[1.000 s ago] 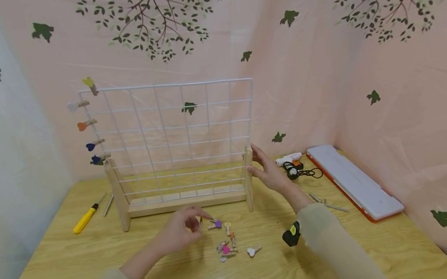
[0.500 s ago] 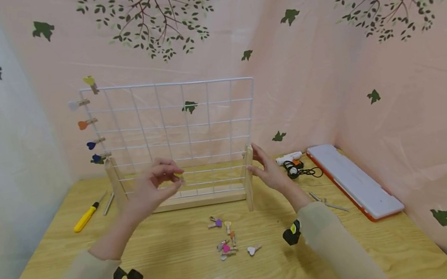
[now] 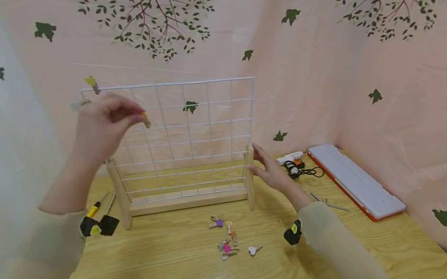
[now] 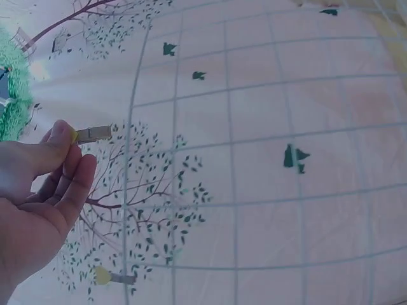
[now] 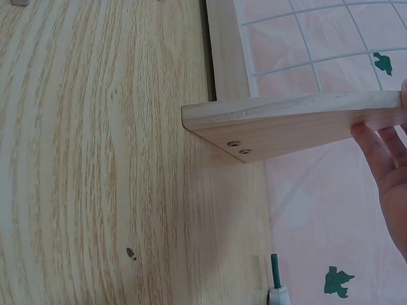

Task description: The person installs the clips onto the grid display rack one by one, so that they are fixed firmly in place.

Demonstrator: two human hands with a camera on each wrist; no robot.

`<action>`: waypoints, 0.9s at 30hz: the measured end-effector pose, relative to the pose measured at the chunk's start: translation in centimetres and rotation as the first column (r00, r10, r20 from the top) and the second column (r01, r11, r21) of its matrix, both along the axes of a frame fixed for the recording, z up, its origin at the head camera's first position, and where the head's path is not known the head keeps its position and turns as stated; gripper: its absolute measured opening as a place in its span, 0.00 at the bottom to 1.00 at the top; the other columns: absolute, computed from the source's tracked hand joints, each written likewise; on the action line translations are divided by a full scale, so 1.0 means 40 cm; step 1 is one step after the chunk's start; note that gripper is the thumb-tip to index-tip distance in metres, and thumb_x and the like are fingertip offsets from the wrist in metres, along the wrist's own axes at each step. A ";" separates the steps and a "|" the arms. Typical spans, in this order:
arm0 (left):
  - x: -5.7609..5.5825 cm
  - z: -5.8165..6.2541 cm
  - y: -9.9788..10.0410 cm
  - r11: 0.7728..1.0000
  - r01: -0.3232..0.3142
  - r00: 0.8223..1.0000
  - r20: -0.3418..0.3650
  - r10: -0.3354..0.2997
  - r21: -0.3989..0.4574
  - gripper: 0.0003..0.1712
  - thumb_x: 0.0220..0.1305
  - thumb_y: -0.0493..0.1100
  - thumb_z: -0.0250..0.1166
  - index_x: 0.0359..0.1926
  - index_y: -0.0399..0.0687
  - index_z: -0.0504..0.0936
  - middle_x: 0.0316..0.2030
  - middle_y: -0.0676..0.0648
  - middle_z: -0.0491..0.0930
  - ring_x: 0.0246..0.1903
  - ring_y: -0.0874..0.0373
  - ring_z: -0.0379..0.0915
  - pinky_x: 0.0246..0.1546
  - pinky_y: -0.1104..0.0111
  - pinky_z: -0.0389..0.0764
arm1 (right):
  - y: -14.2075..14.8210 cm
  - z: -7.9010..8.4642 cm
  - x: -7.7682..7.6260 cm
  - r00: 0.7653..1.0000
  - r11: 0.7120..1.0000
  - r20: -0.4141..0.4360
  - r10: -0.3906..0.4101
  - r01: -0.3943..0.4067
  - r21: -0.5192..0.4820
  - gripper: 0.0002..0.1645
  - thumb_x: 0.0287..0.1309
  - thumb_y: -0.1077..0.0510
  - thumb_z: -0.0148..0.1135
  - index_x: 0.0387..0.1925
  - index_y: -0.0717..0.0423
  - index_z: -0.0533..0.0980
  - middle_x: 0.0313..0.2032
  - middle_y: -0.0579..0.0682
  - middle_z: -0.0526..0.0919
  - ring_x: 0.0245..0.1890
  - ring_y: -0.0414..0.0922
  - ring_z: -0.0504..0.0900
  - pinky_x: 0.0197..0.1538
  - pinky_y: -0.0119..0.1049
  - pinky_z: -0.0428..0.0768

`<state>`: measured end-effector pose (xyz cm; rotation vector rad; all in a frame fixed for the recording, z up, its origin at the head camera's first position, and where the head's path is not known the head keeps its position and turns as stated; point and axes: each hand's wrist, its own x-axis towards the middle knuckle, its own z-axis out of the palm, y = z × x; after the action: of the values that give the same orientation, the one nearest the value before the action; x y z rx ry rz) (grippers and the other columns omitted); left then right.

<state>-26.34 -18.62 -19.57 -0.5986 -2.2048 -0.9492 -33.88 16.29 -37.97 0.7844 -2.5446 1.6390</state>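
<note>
Between thumb and fingertips my left hand [image 3: 101, 124] pinches a small wooden clothespin [image 4: 94, 133] with a yellow end, its plain end pointing away from the fingers. The hand is raised before the upper left of a white wire grid [image 3: 182, 85]. A clothespin with a yellow heart [image 3: 91, 81] is clipped on the grid's top edge, and one with a pale heart [image 3: 75, 105] sits on the left edge; my hand hides the area below it. My right hand [image 3: 270, 171] grips the right wooden upright [image 5: 299, 130] of the grid's stand, thumb in front.
Several loose heart clothespins, one with a purple heart [image 3: 219, 222], lie on the table [image 3: 174, 272] before the stand. On the right are a long white case [image 3: 355, 180], a black cord [image 3: 311, 173] and metal rods [image 3: 330, 203]. A yellow screwdriver [image 3: 93, 210] lies left.
My left hand has picked up a clothespin from the small pile and carried it up and left to the grid's upper left. The right hand stays on the upright.
</note>
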 end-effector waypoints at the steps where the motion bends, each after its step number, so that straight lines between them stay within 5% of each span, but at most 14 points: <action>1: -0.005 0.021 -0.006 1.000 -0.017 1.000 -0.014 0.017 -0.011 0.05 0.51 0.37 0.65 0.31 0.40 0.81 0.34 0.50 0.77 0.29 0.69 0.71 0.31 0.84 0.72 | 0.000 0.001 0.000 1.000 1.000 0.002 -0.001 0.001 -0.001 0.42 0.60 0.63 0.51 0.68 0.57 0.40 0.63 0.61 0.57 0.63 0.56 0.56 0.51 0.48 0.72; 6: -0.034 0.098 -0.038 0.991 -0.123 0.992 -0.003 0.123 -0.047 0.11 0.55 0.45 0.62 0.35 0.42 0.81 0.36 0.49 0.79 0.30 0.70 0.71 0.34 0.84 0.70 | 0.002 0.002 -0.001 1.000 1.000 0.010 -0.001 0.002 -0.010 0.42 0.60 0.63 0.51 0.68 0.56 0.40 0.62 0.61 0.57 0.64 0.56 0.56 0.52 0.48 0.71; 13: -0.085 0.147 -0.073 0.975 -0.222 0.970 0.106 0.220 0.010 0.20 0.51 0.54 0.64 0.41 0.48 0.81 0.32 0.60 0.79 0.32 0.69 0.67 0.33 0.79 0.65 | 0.004 0.002 0.001 1.000 1.000 0.006 -0.007 0.007 0.012 0.42 0.60 0.63 0.51 0.68 0.54 0.40 0.62 0.61 0.59 0.64 0.55 0.56 0.52 0.48 0.72; 19: -0.119 0.162 -0.093 0.950 -0.307 0.936 0.199 0.290 0.057 0.19 0.50 0.56 0.64 0.41 0.53 0.82 0.35 0.61 0.80 0.30 0.67 0.59 0.31 0.73 0.61 | 0.003 0.000 0.002 1.000 1.000 -0.004 -0.002 0.002 0.012 0.42 0.60 0.63 0.51 0.68 0.55 0.40 0.61 0.61 0.59 0.63 0.55 0.56 0.52 0.49 0.71; 27: -0.154 0.143 -0.102 0.946 -0.325 0.919 0.240 0.312 0.014 0.18 0.51 0.56 0.63 0.40 0.52 0.82 0.34 0.58 0.78 0.29 0.65 0.57 0.30 0.70 0.60 | 0.014 -0.042 -0.038 1.000 1.000 -0.025 0.001 -0.001 -0.017 0.43 0.59 0.58 0.53 0.68 0.50 0.41 0.61 0.59 0.60 0.63 0.54 0.57 0.50 0.45 0.74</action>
<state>-32.50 -22.71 -13.84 -0.0941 -2.3805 -0.9391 -35.41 16.84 -39.67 0.7992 -2.5105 1.6389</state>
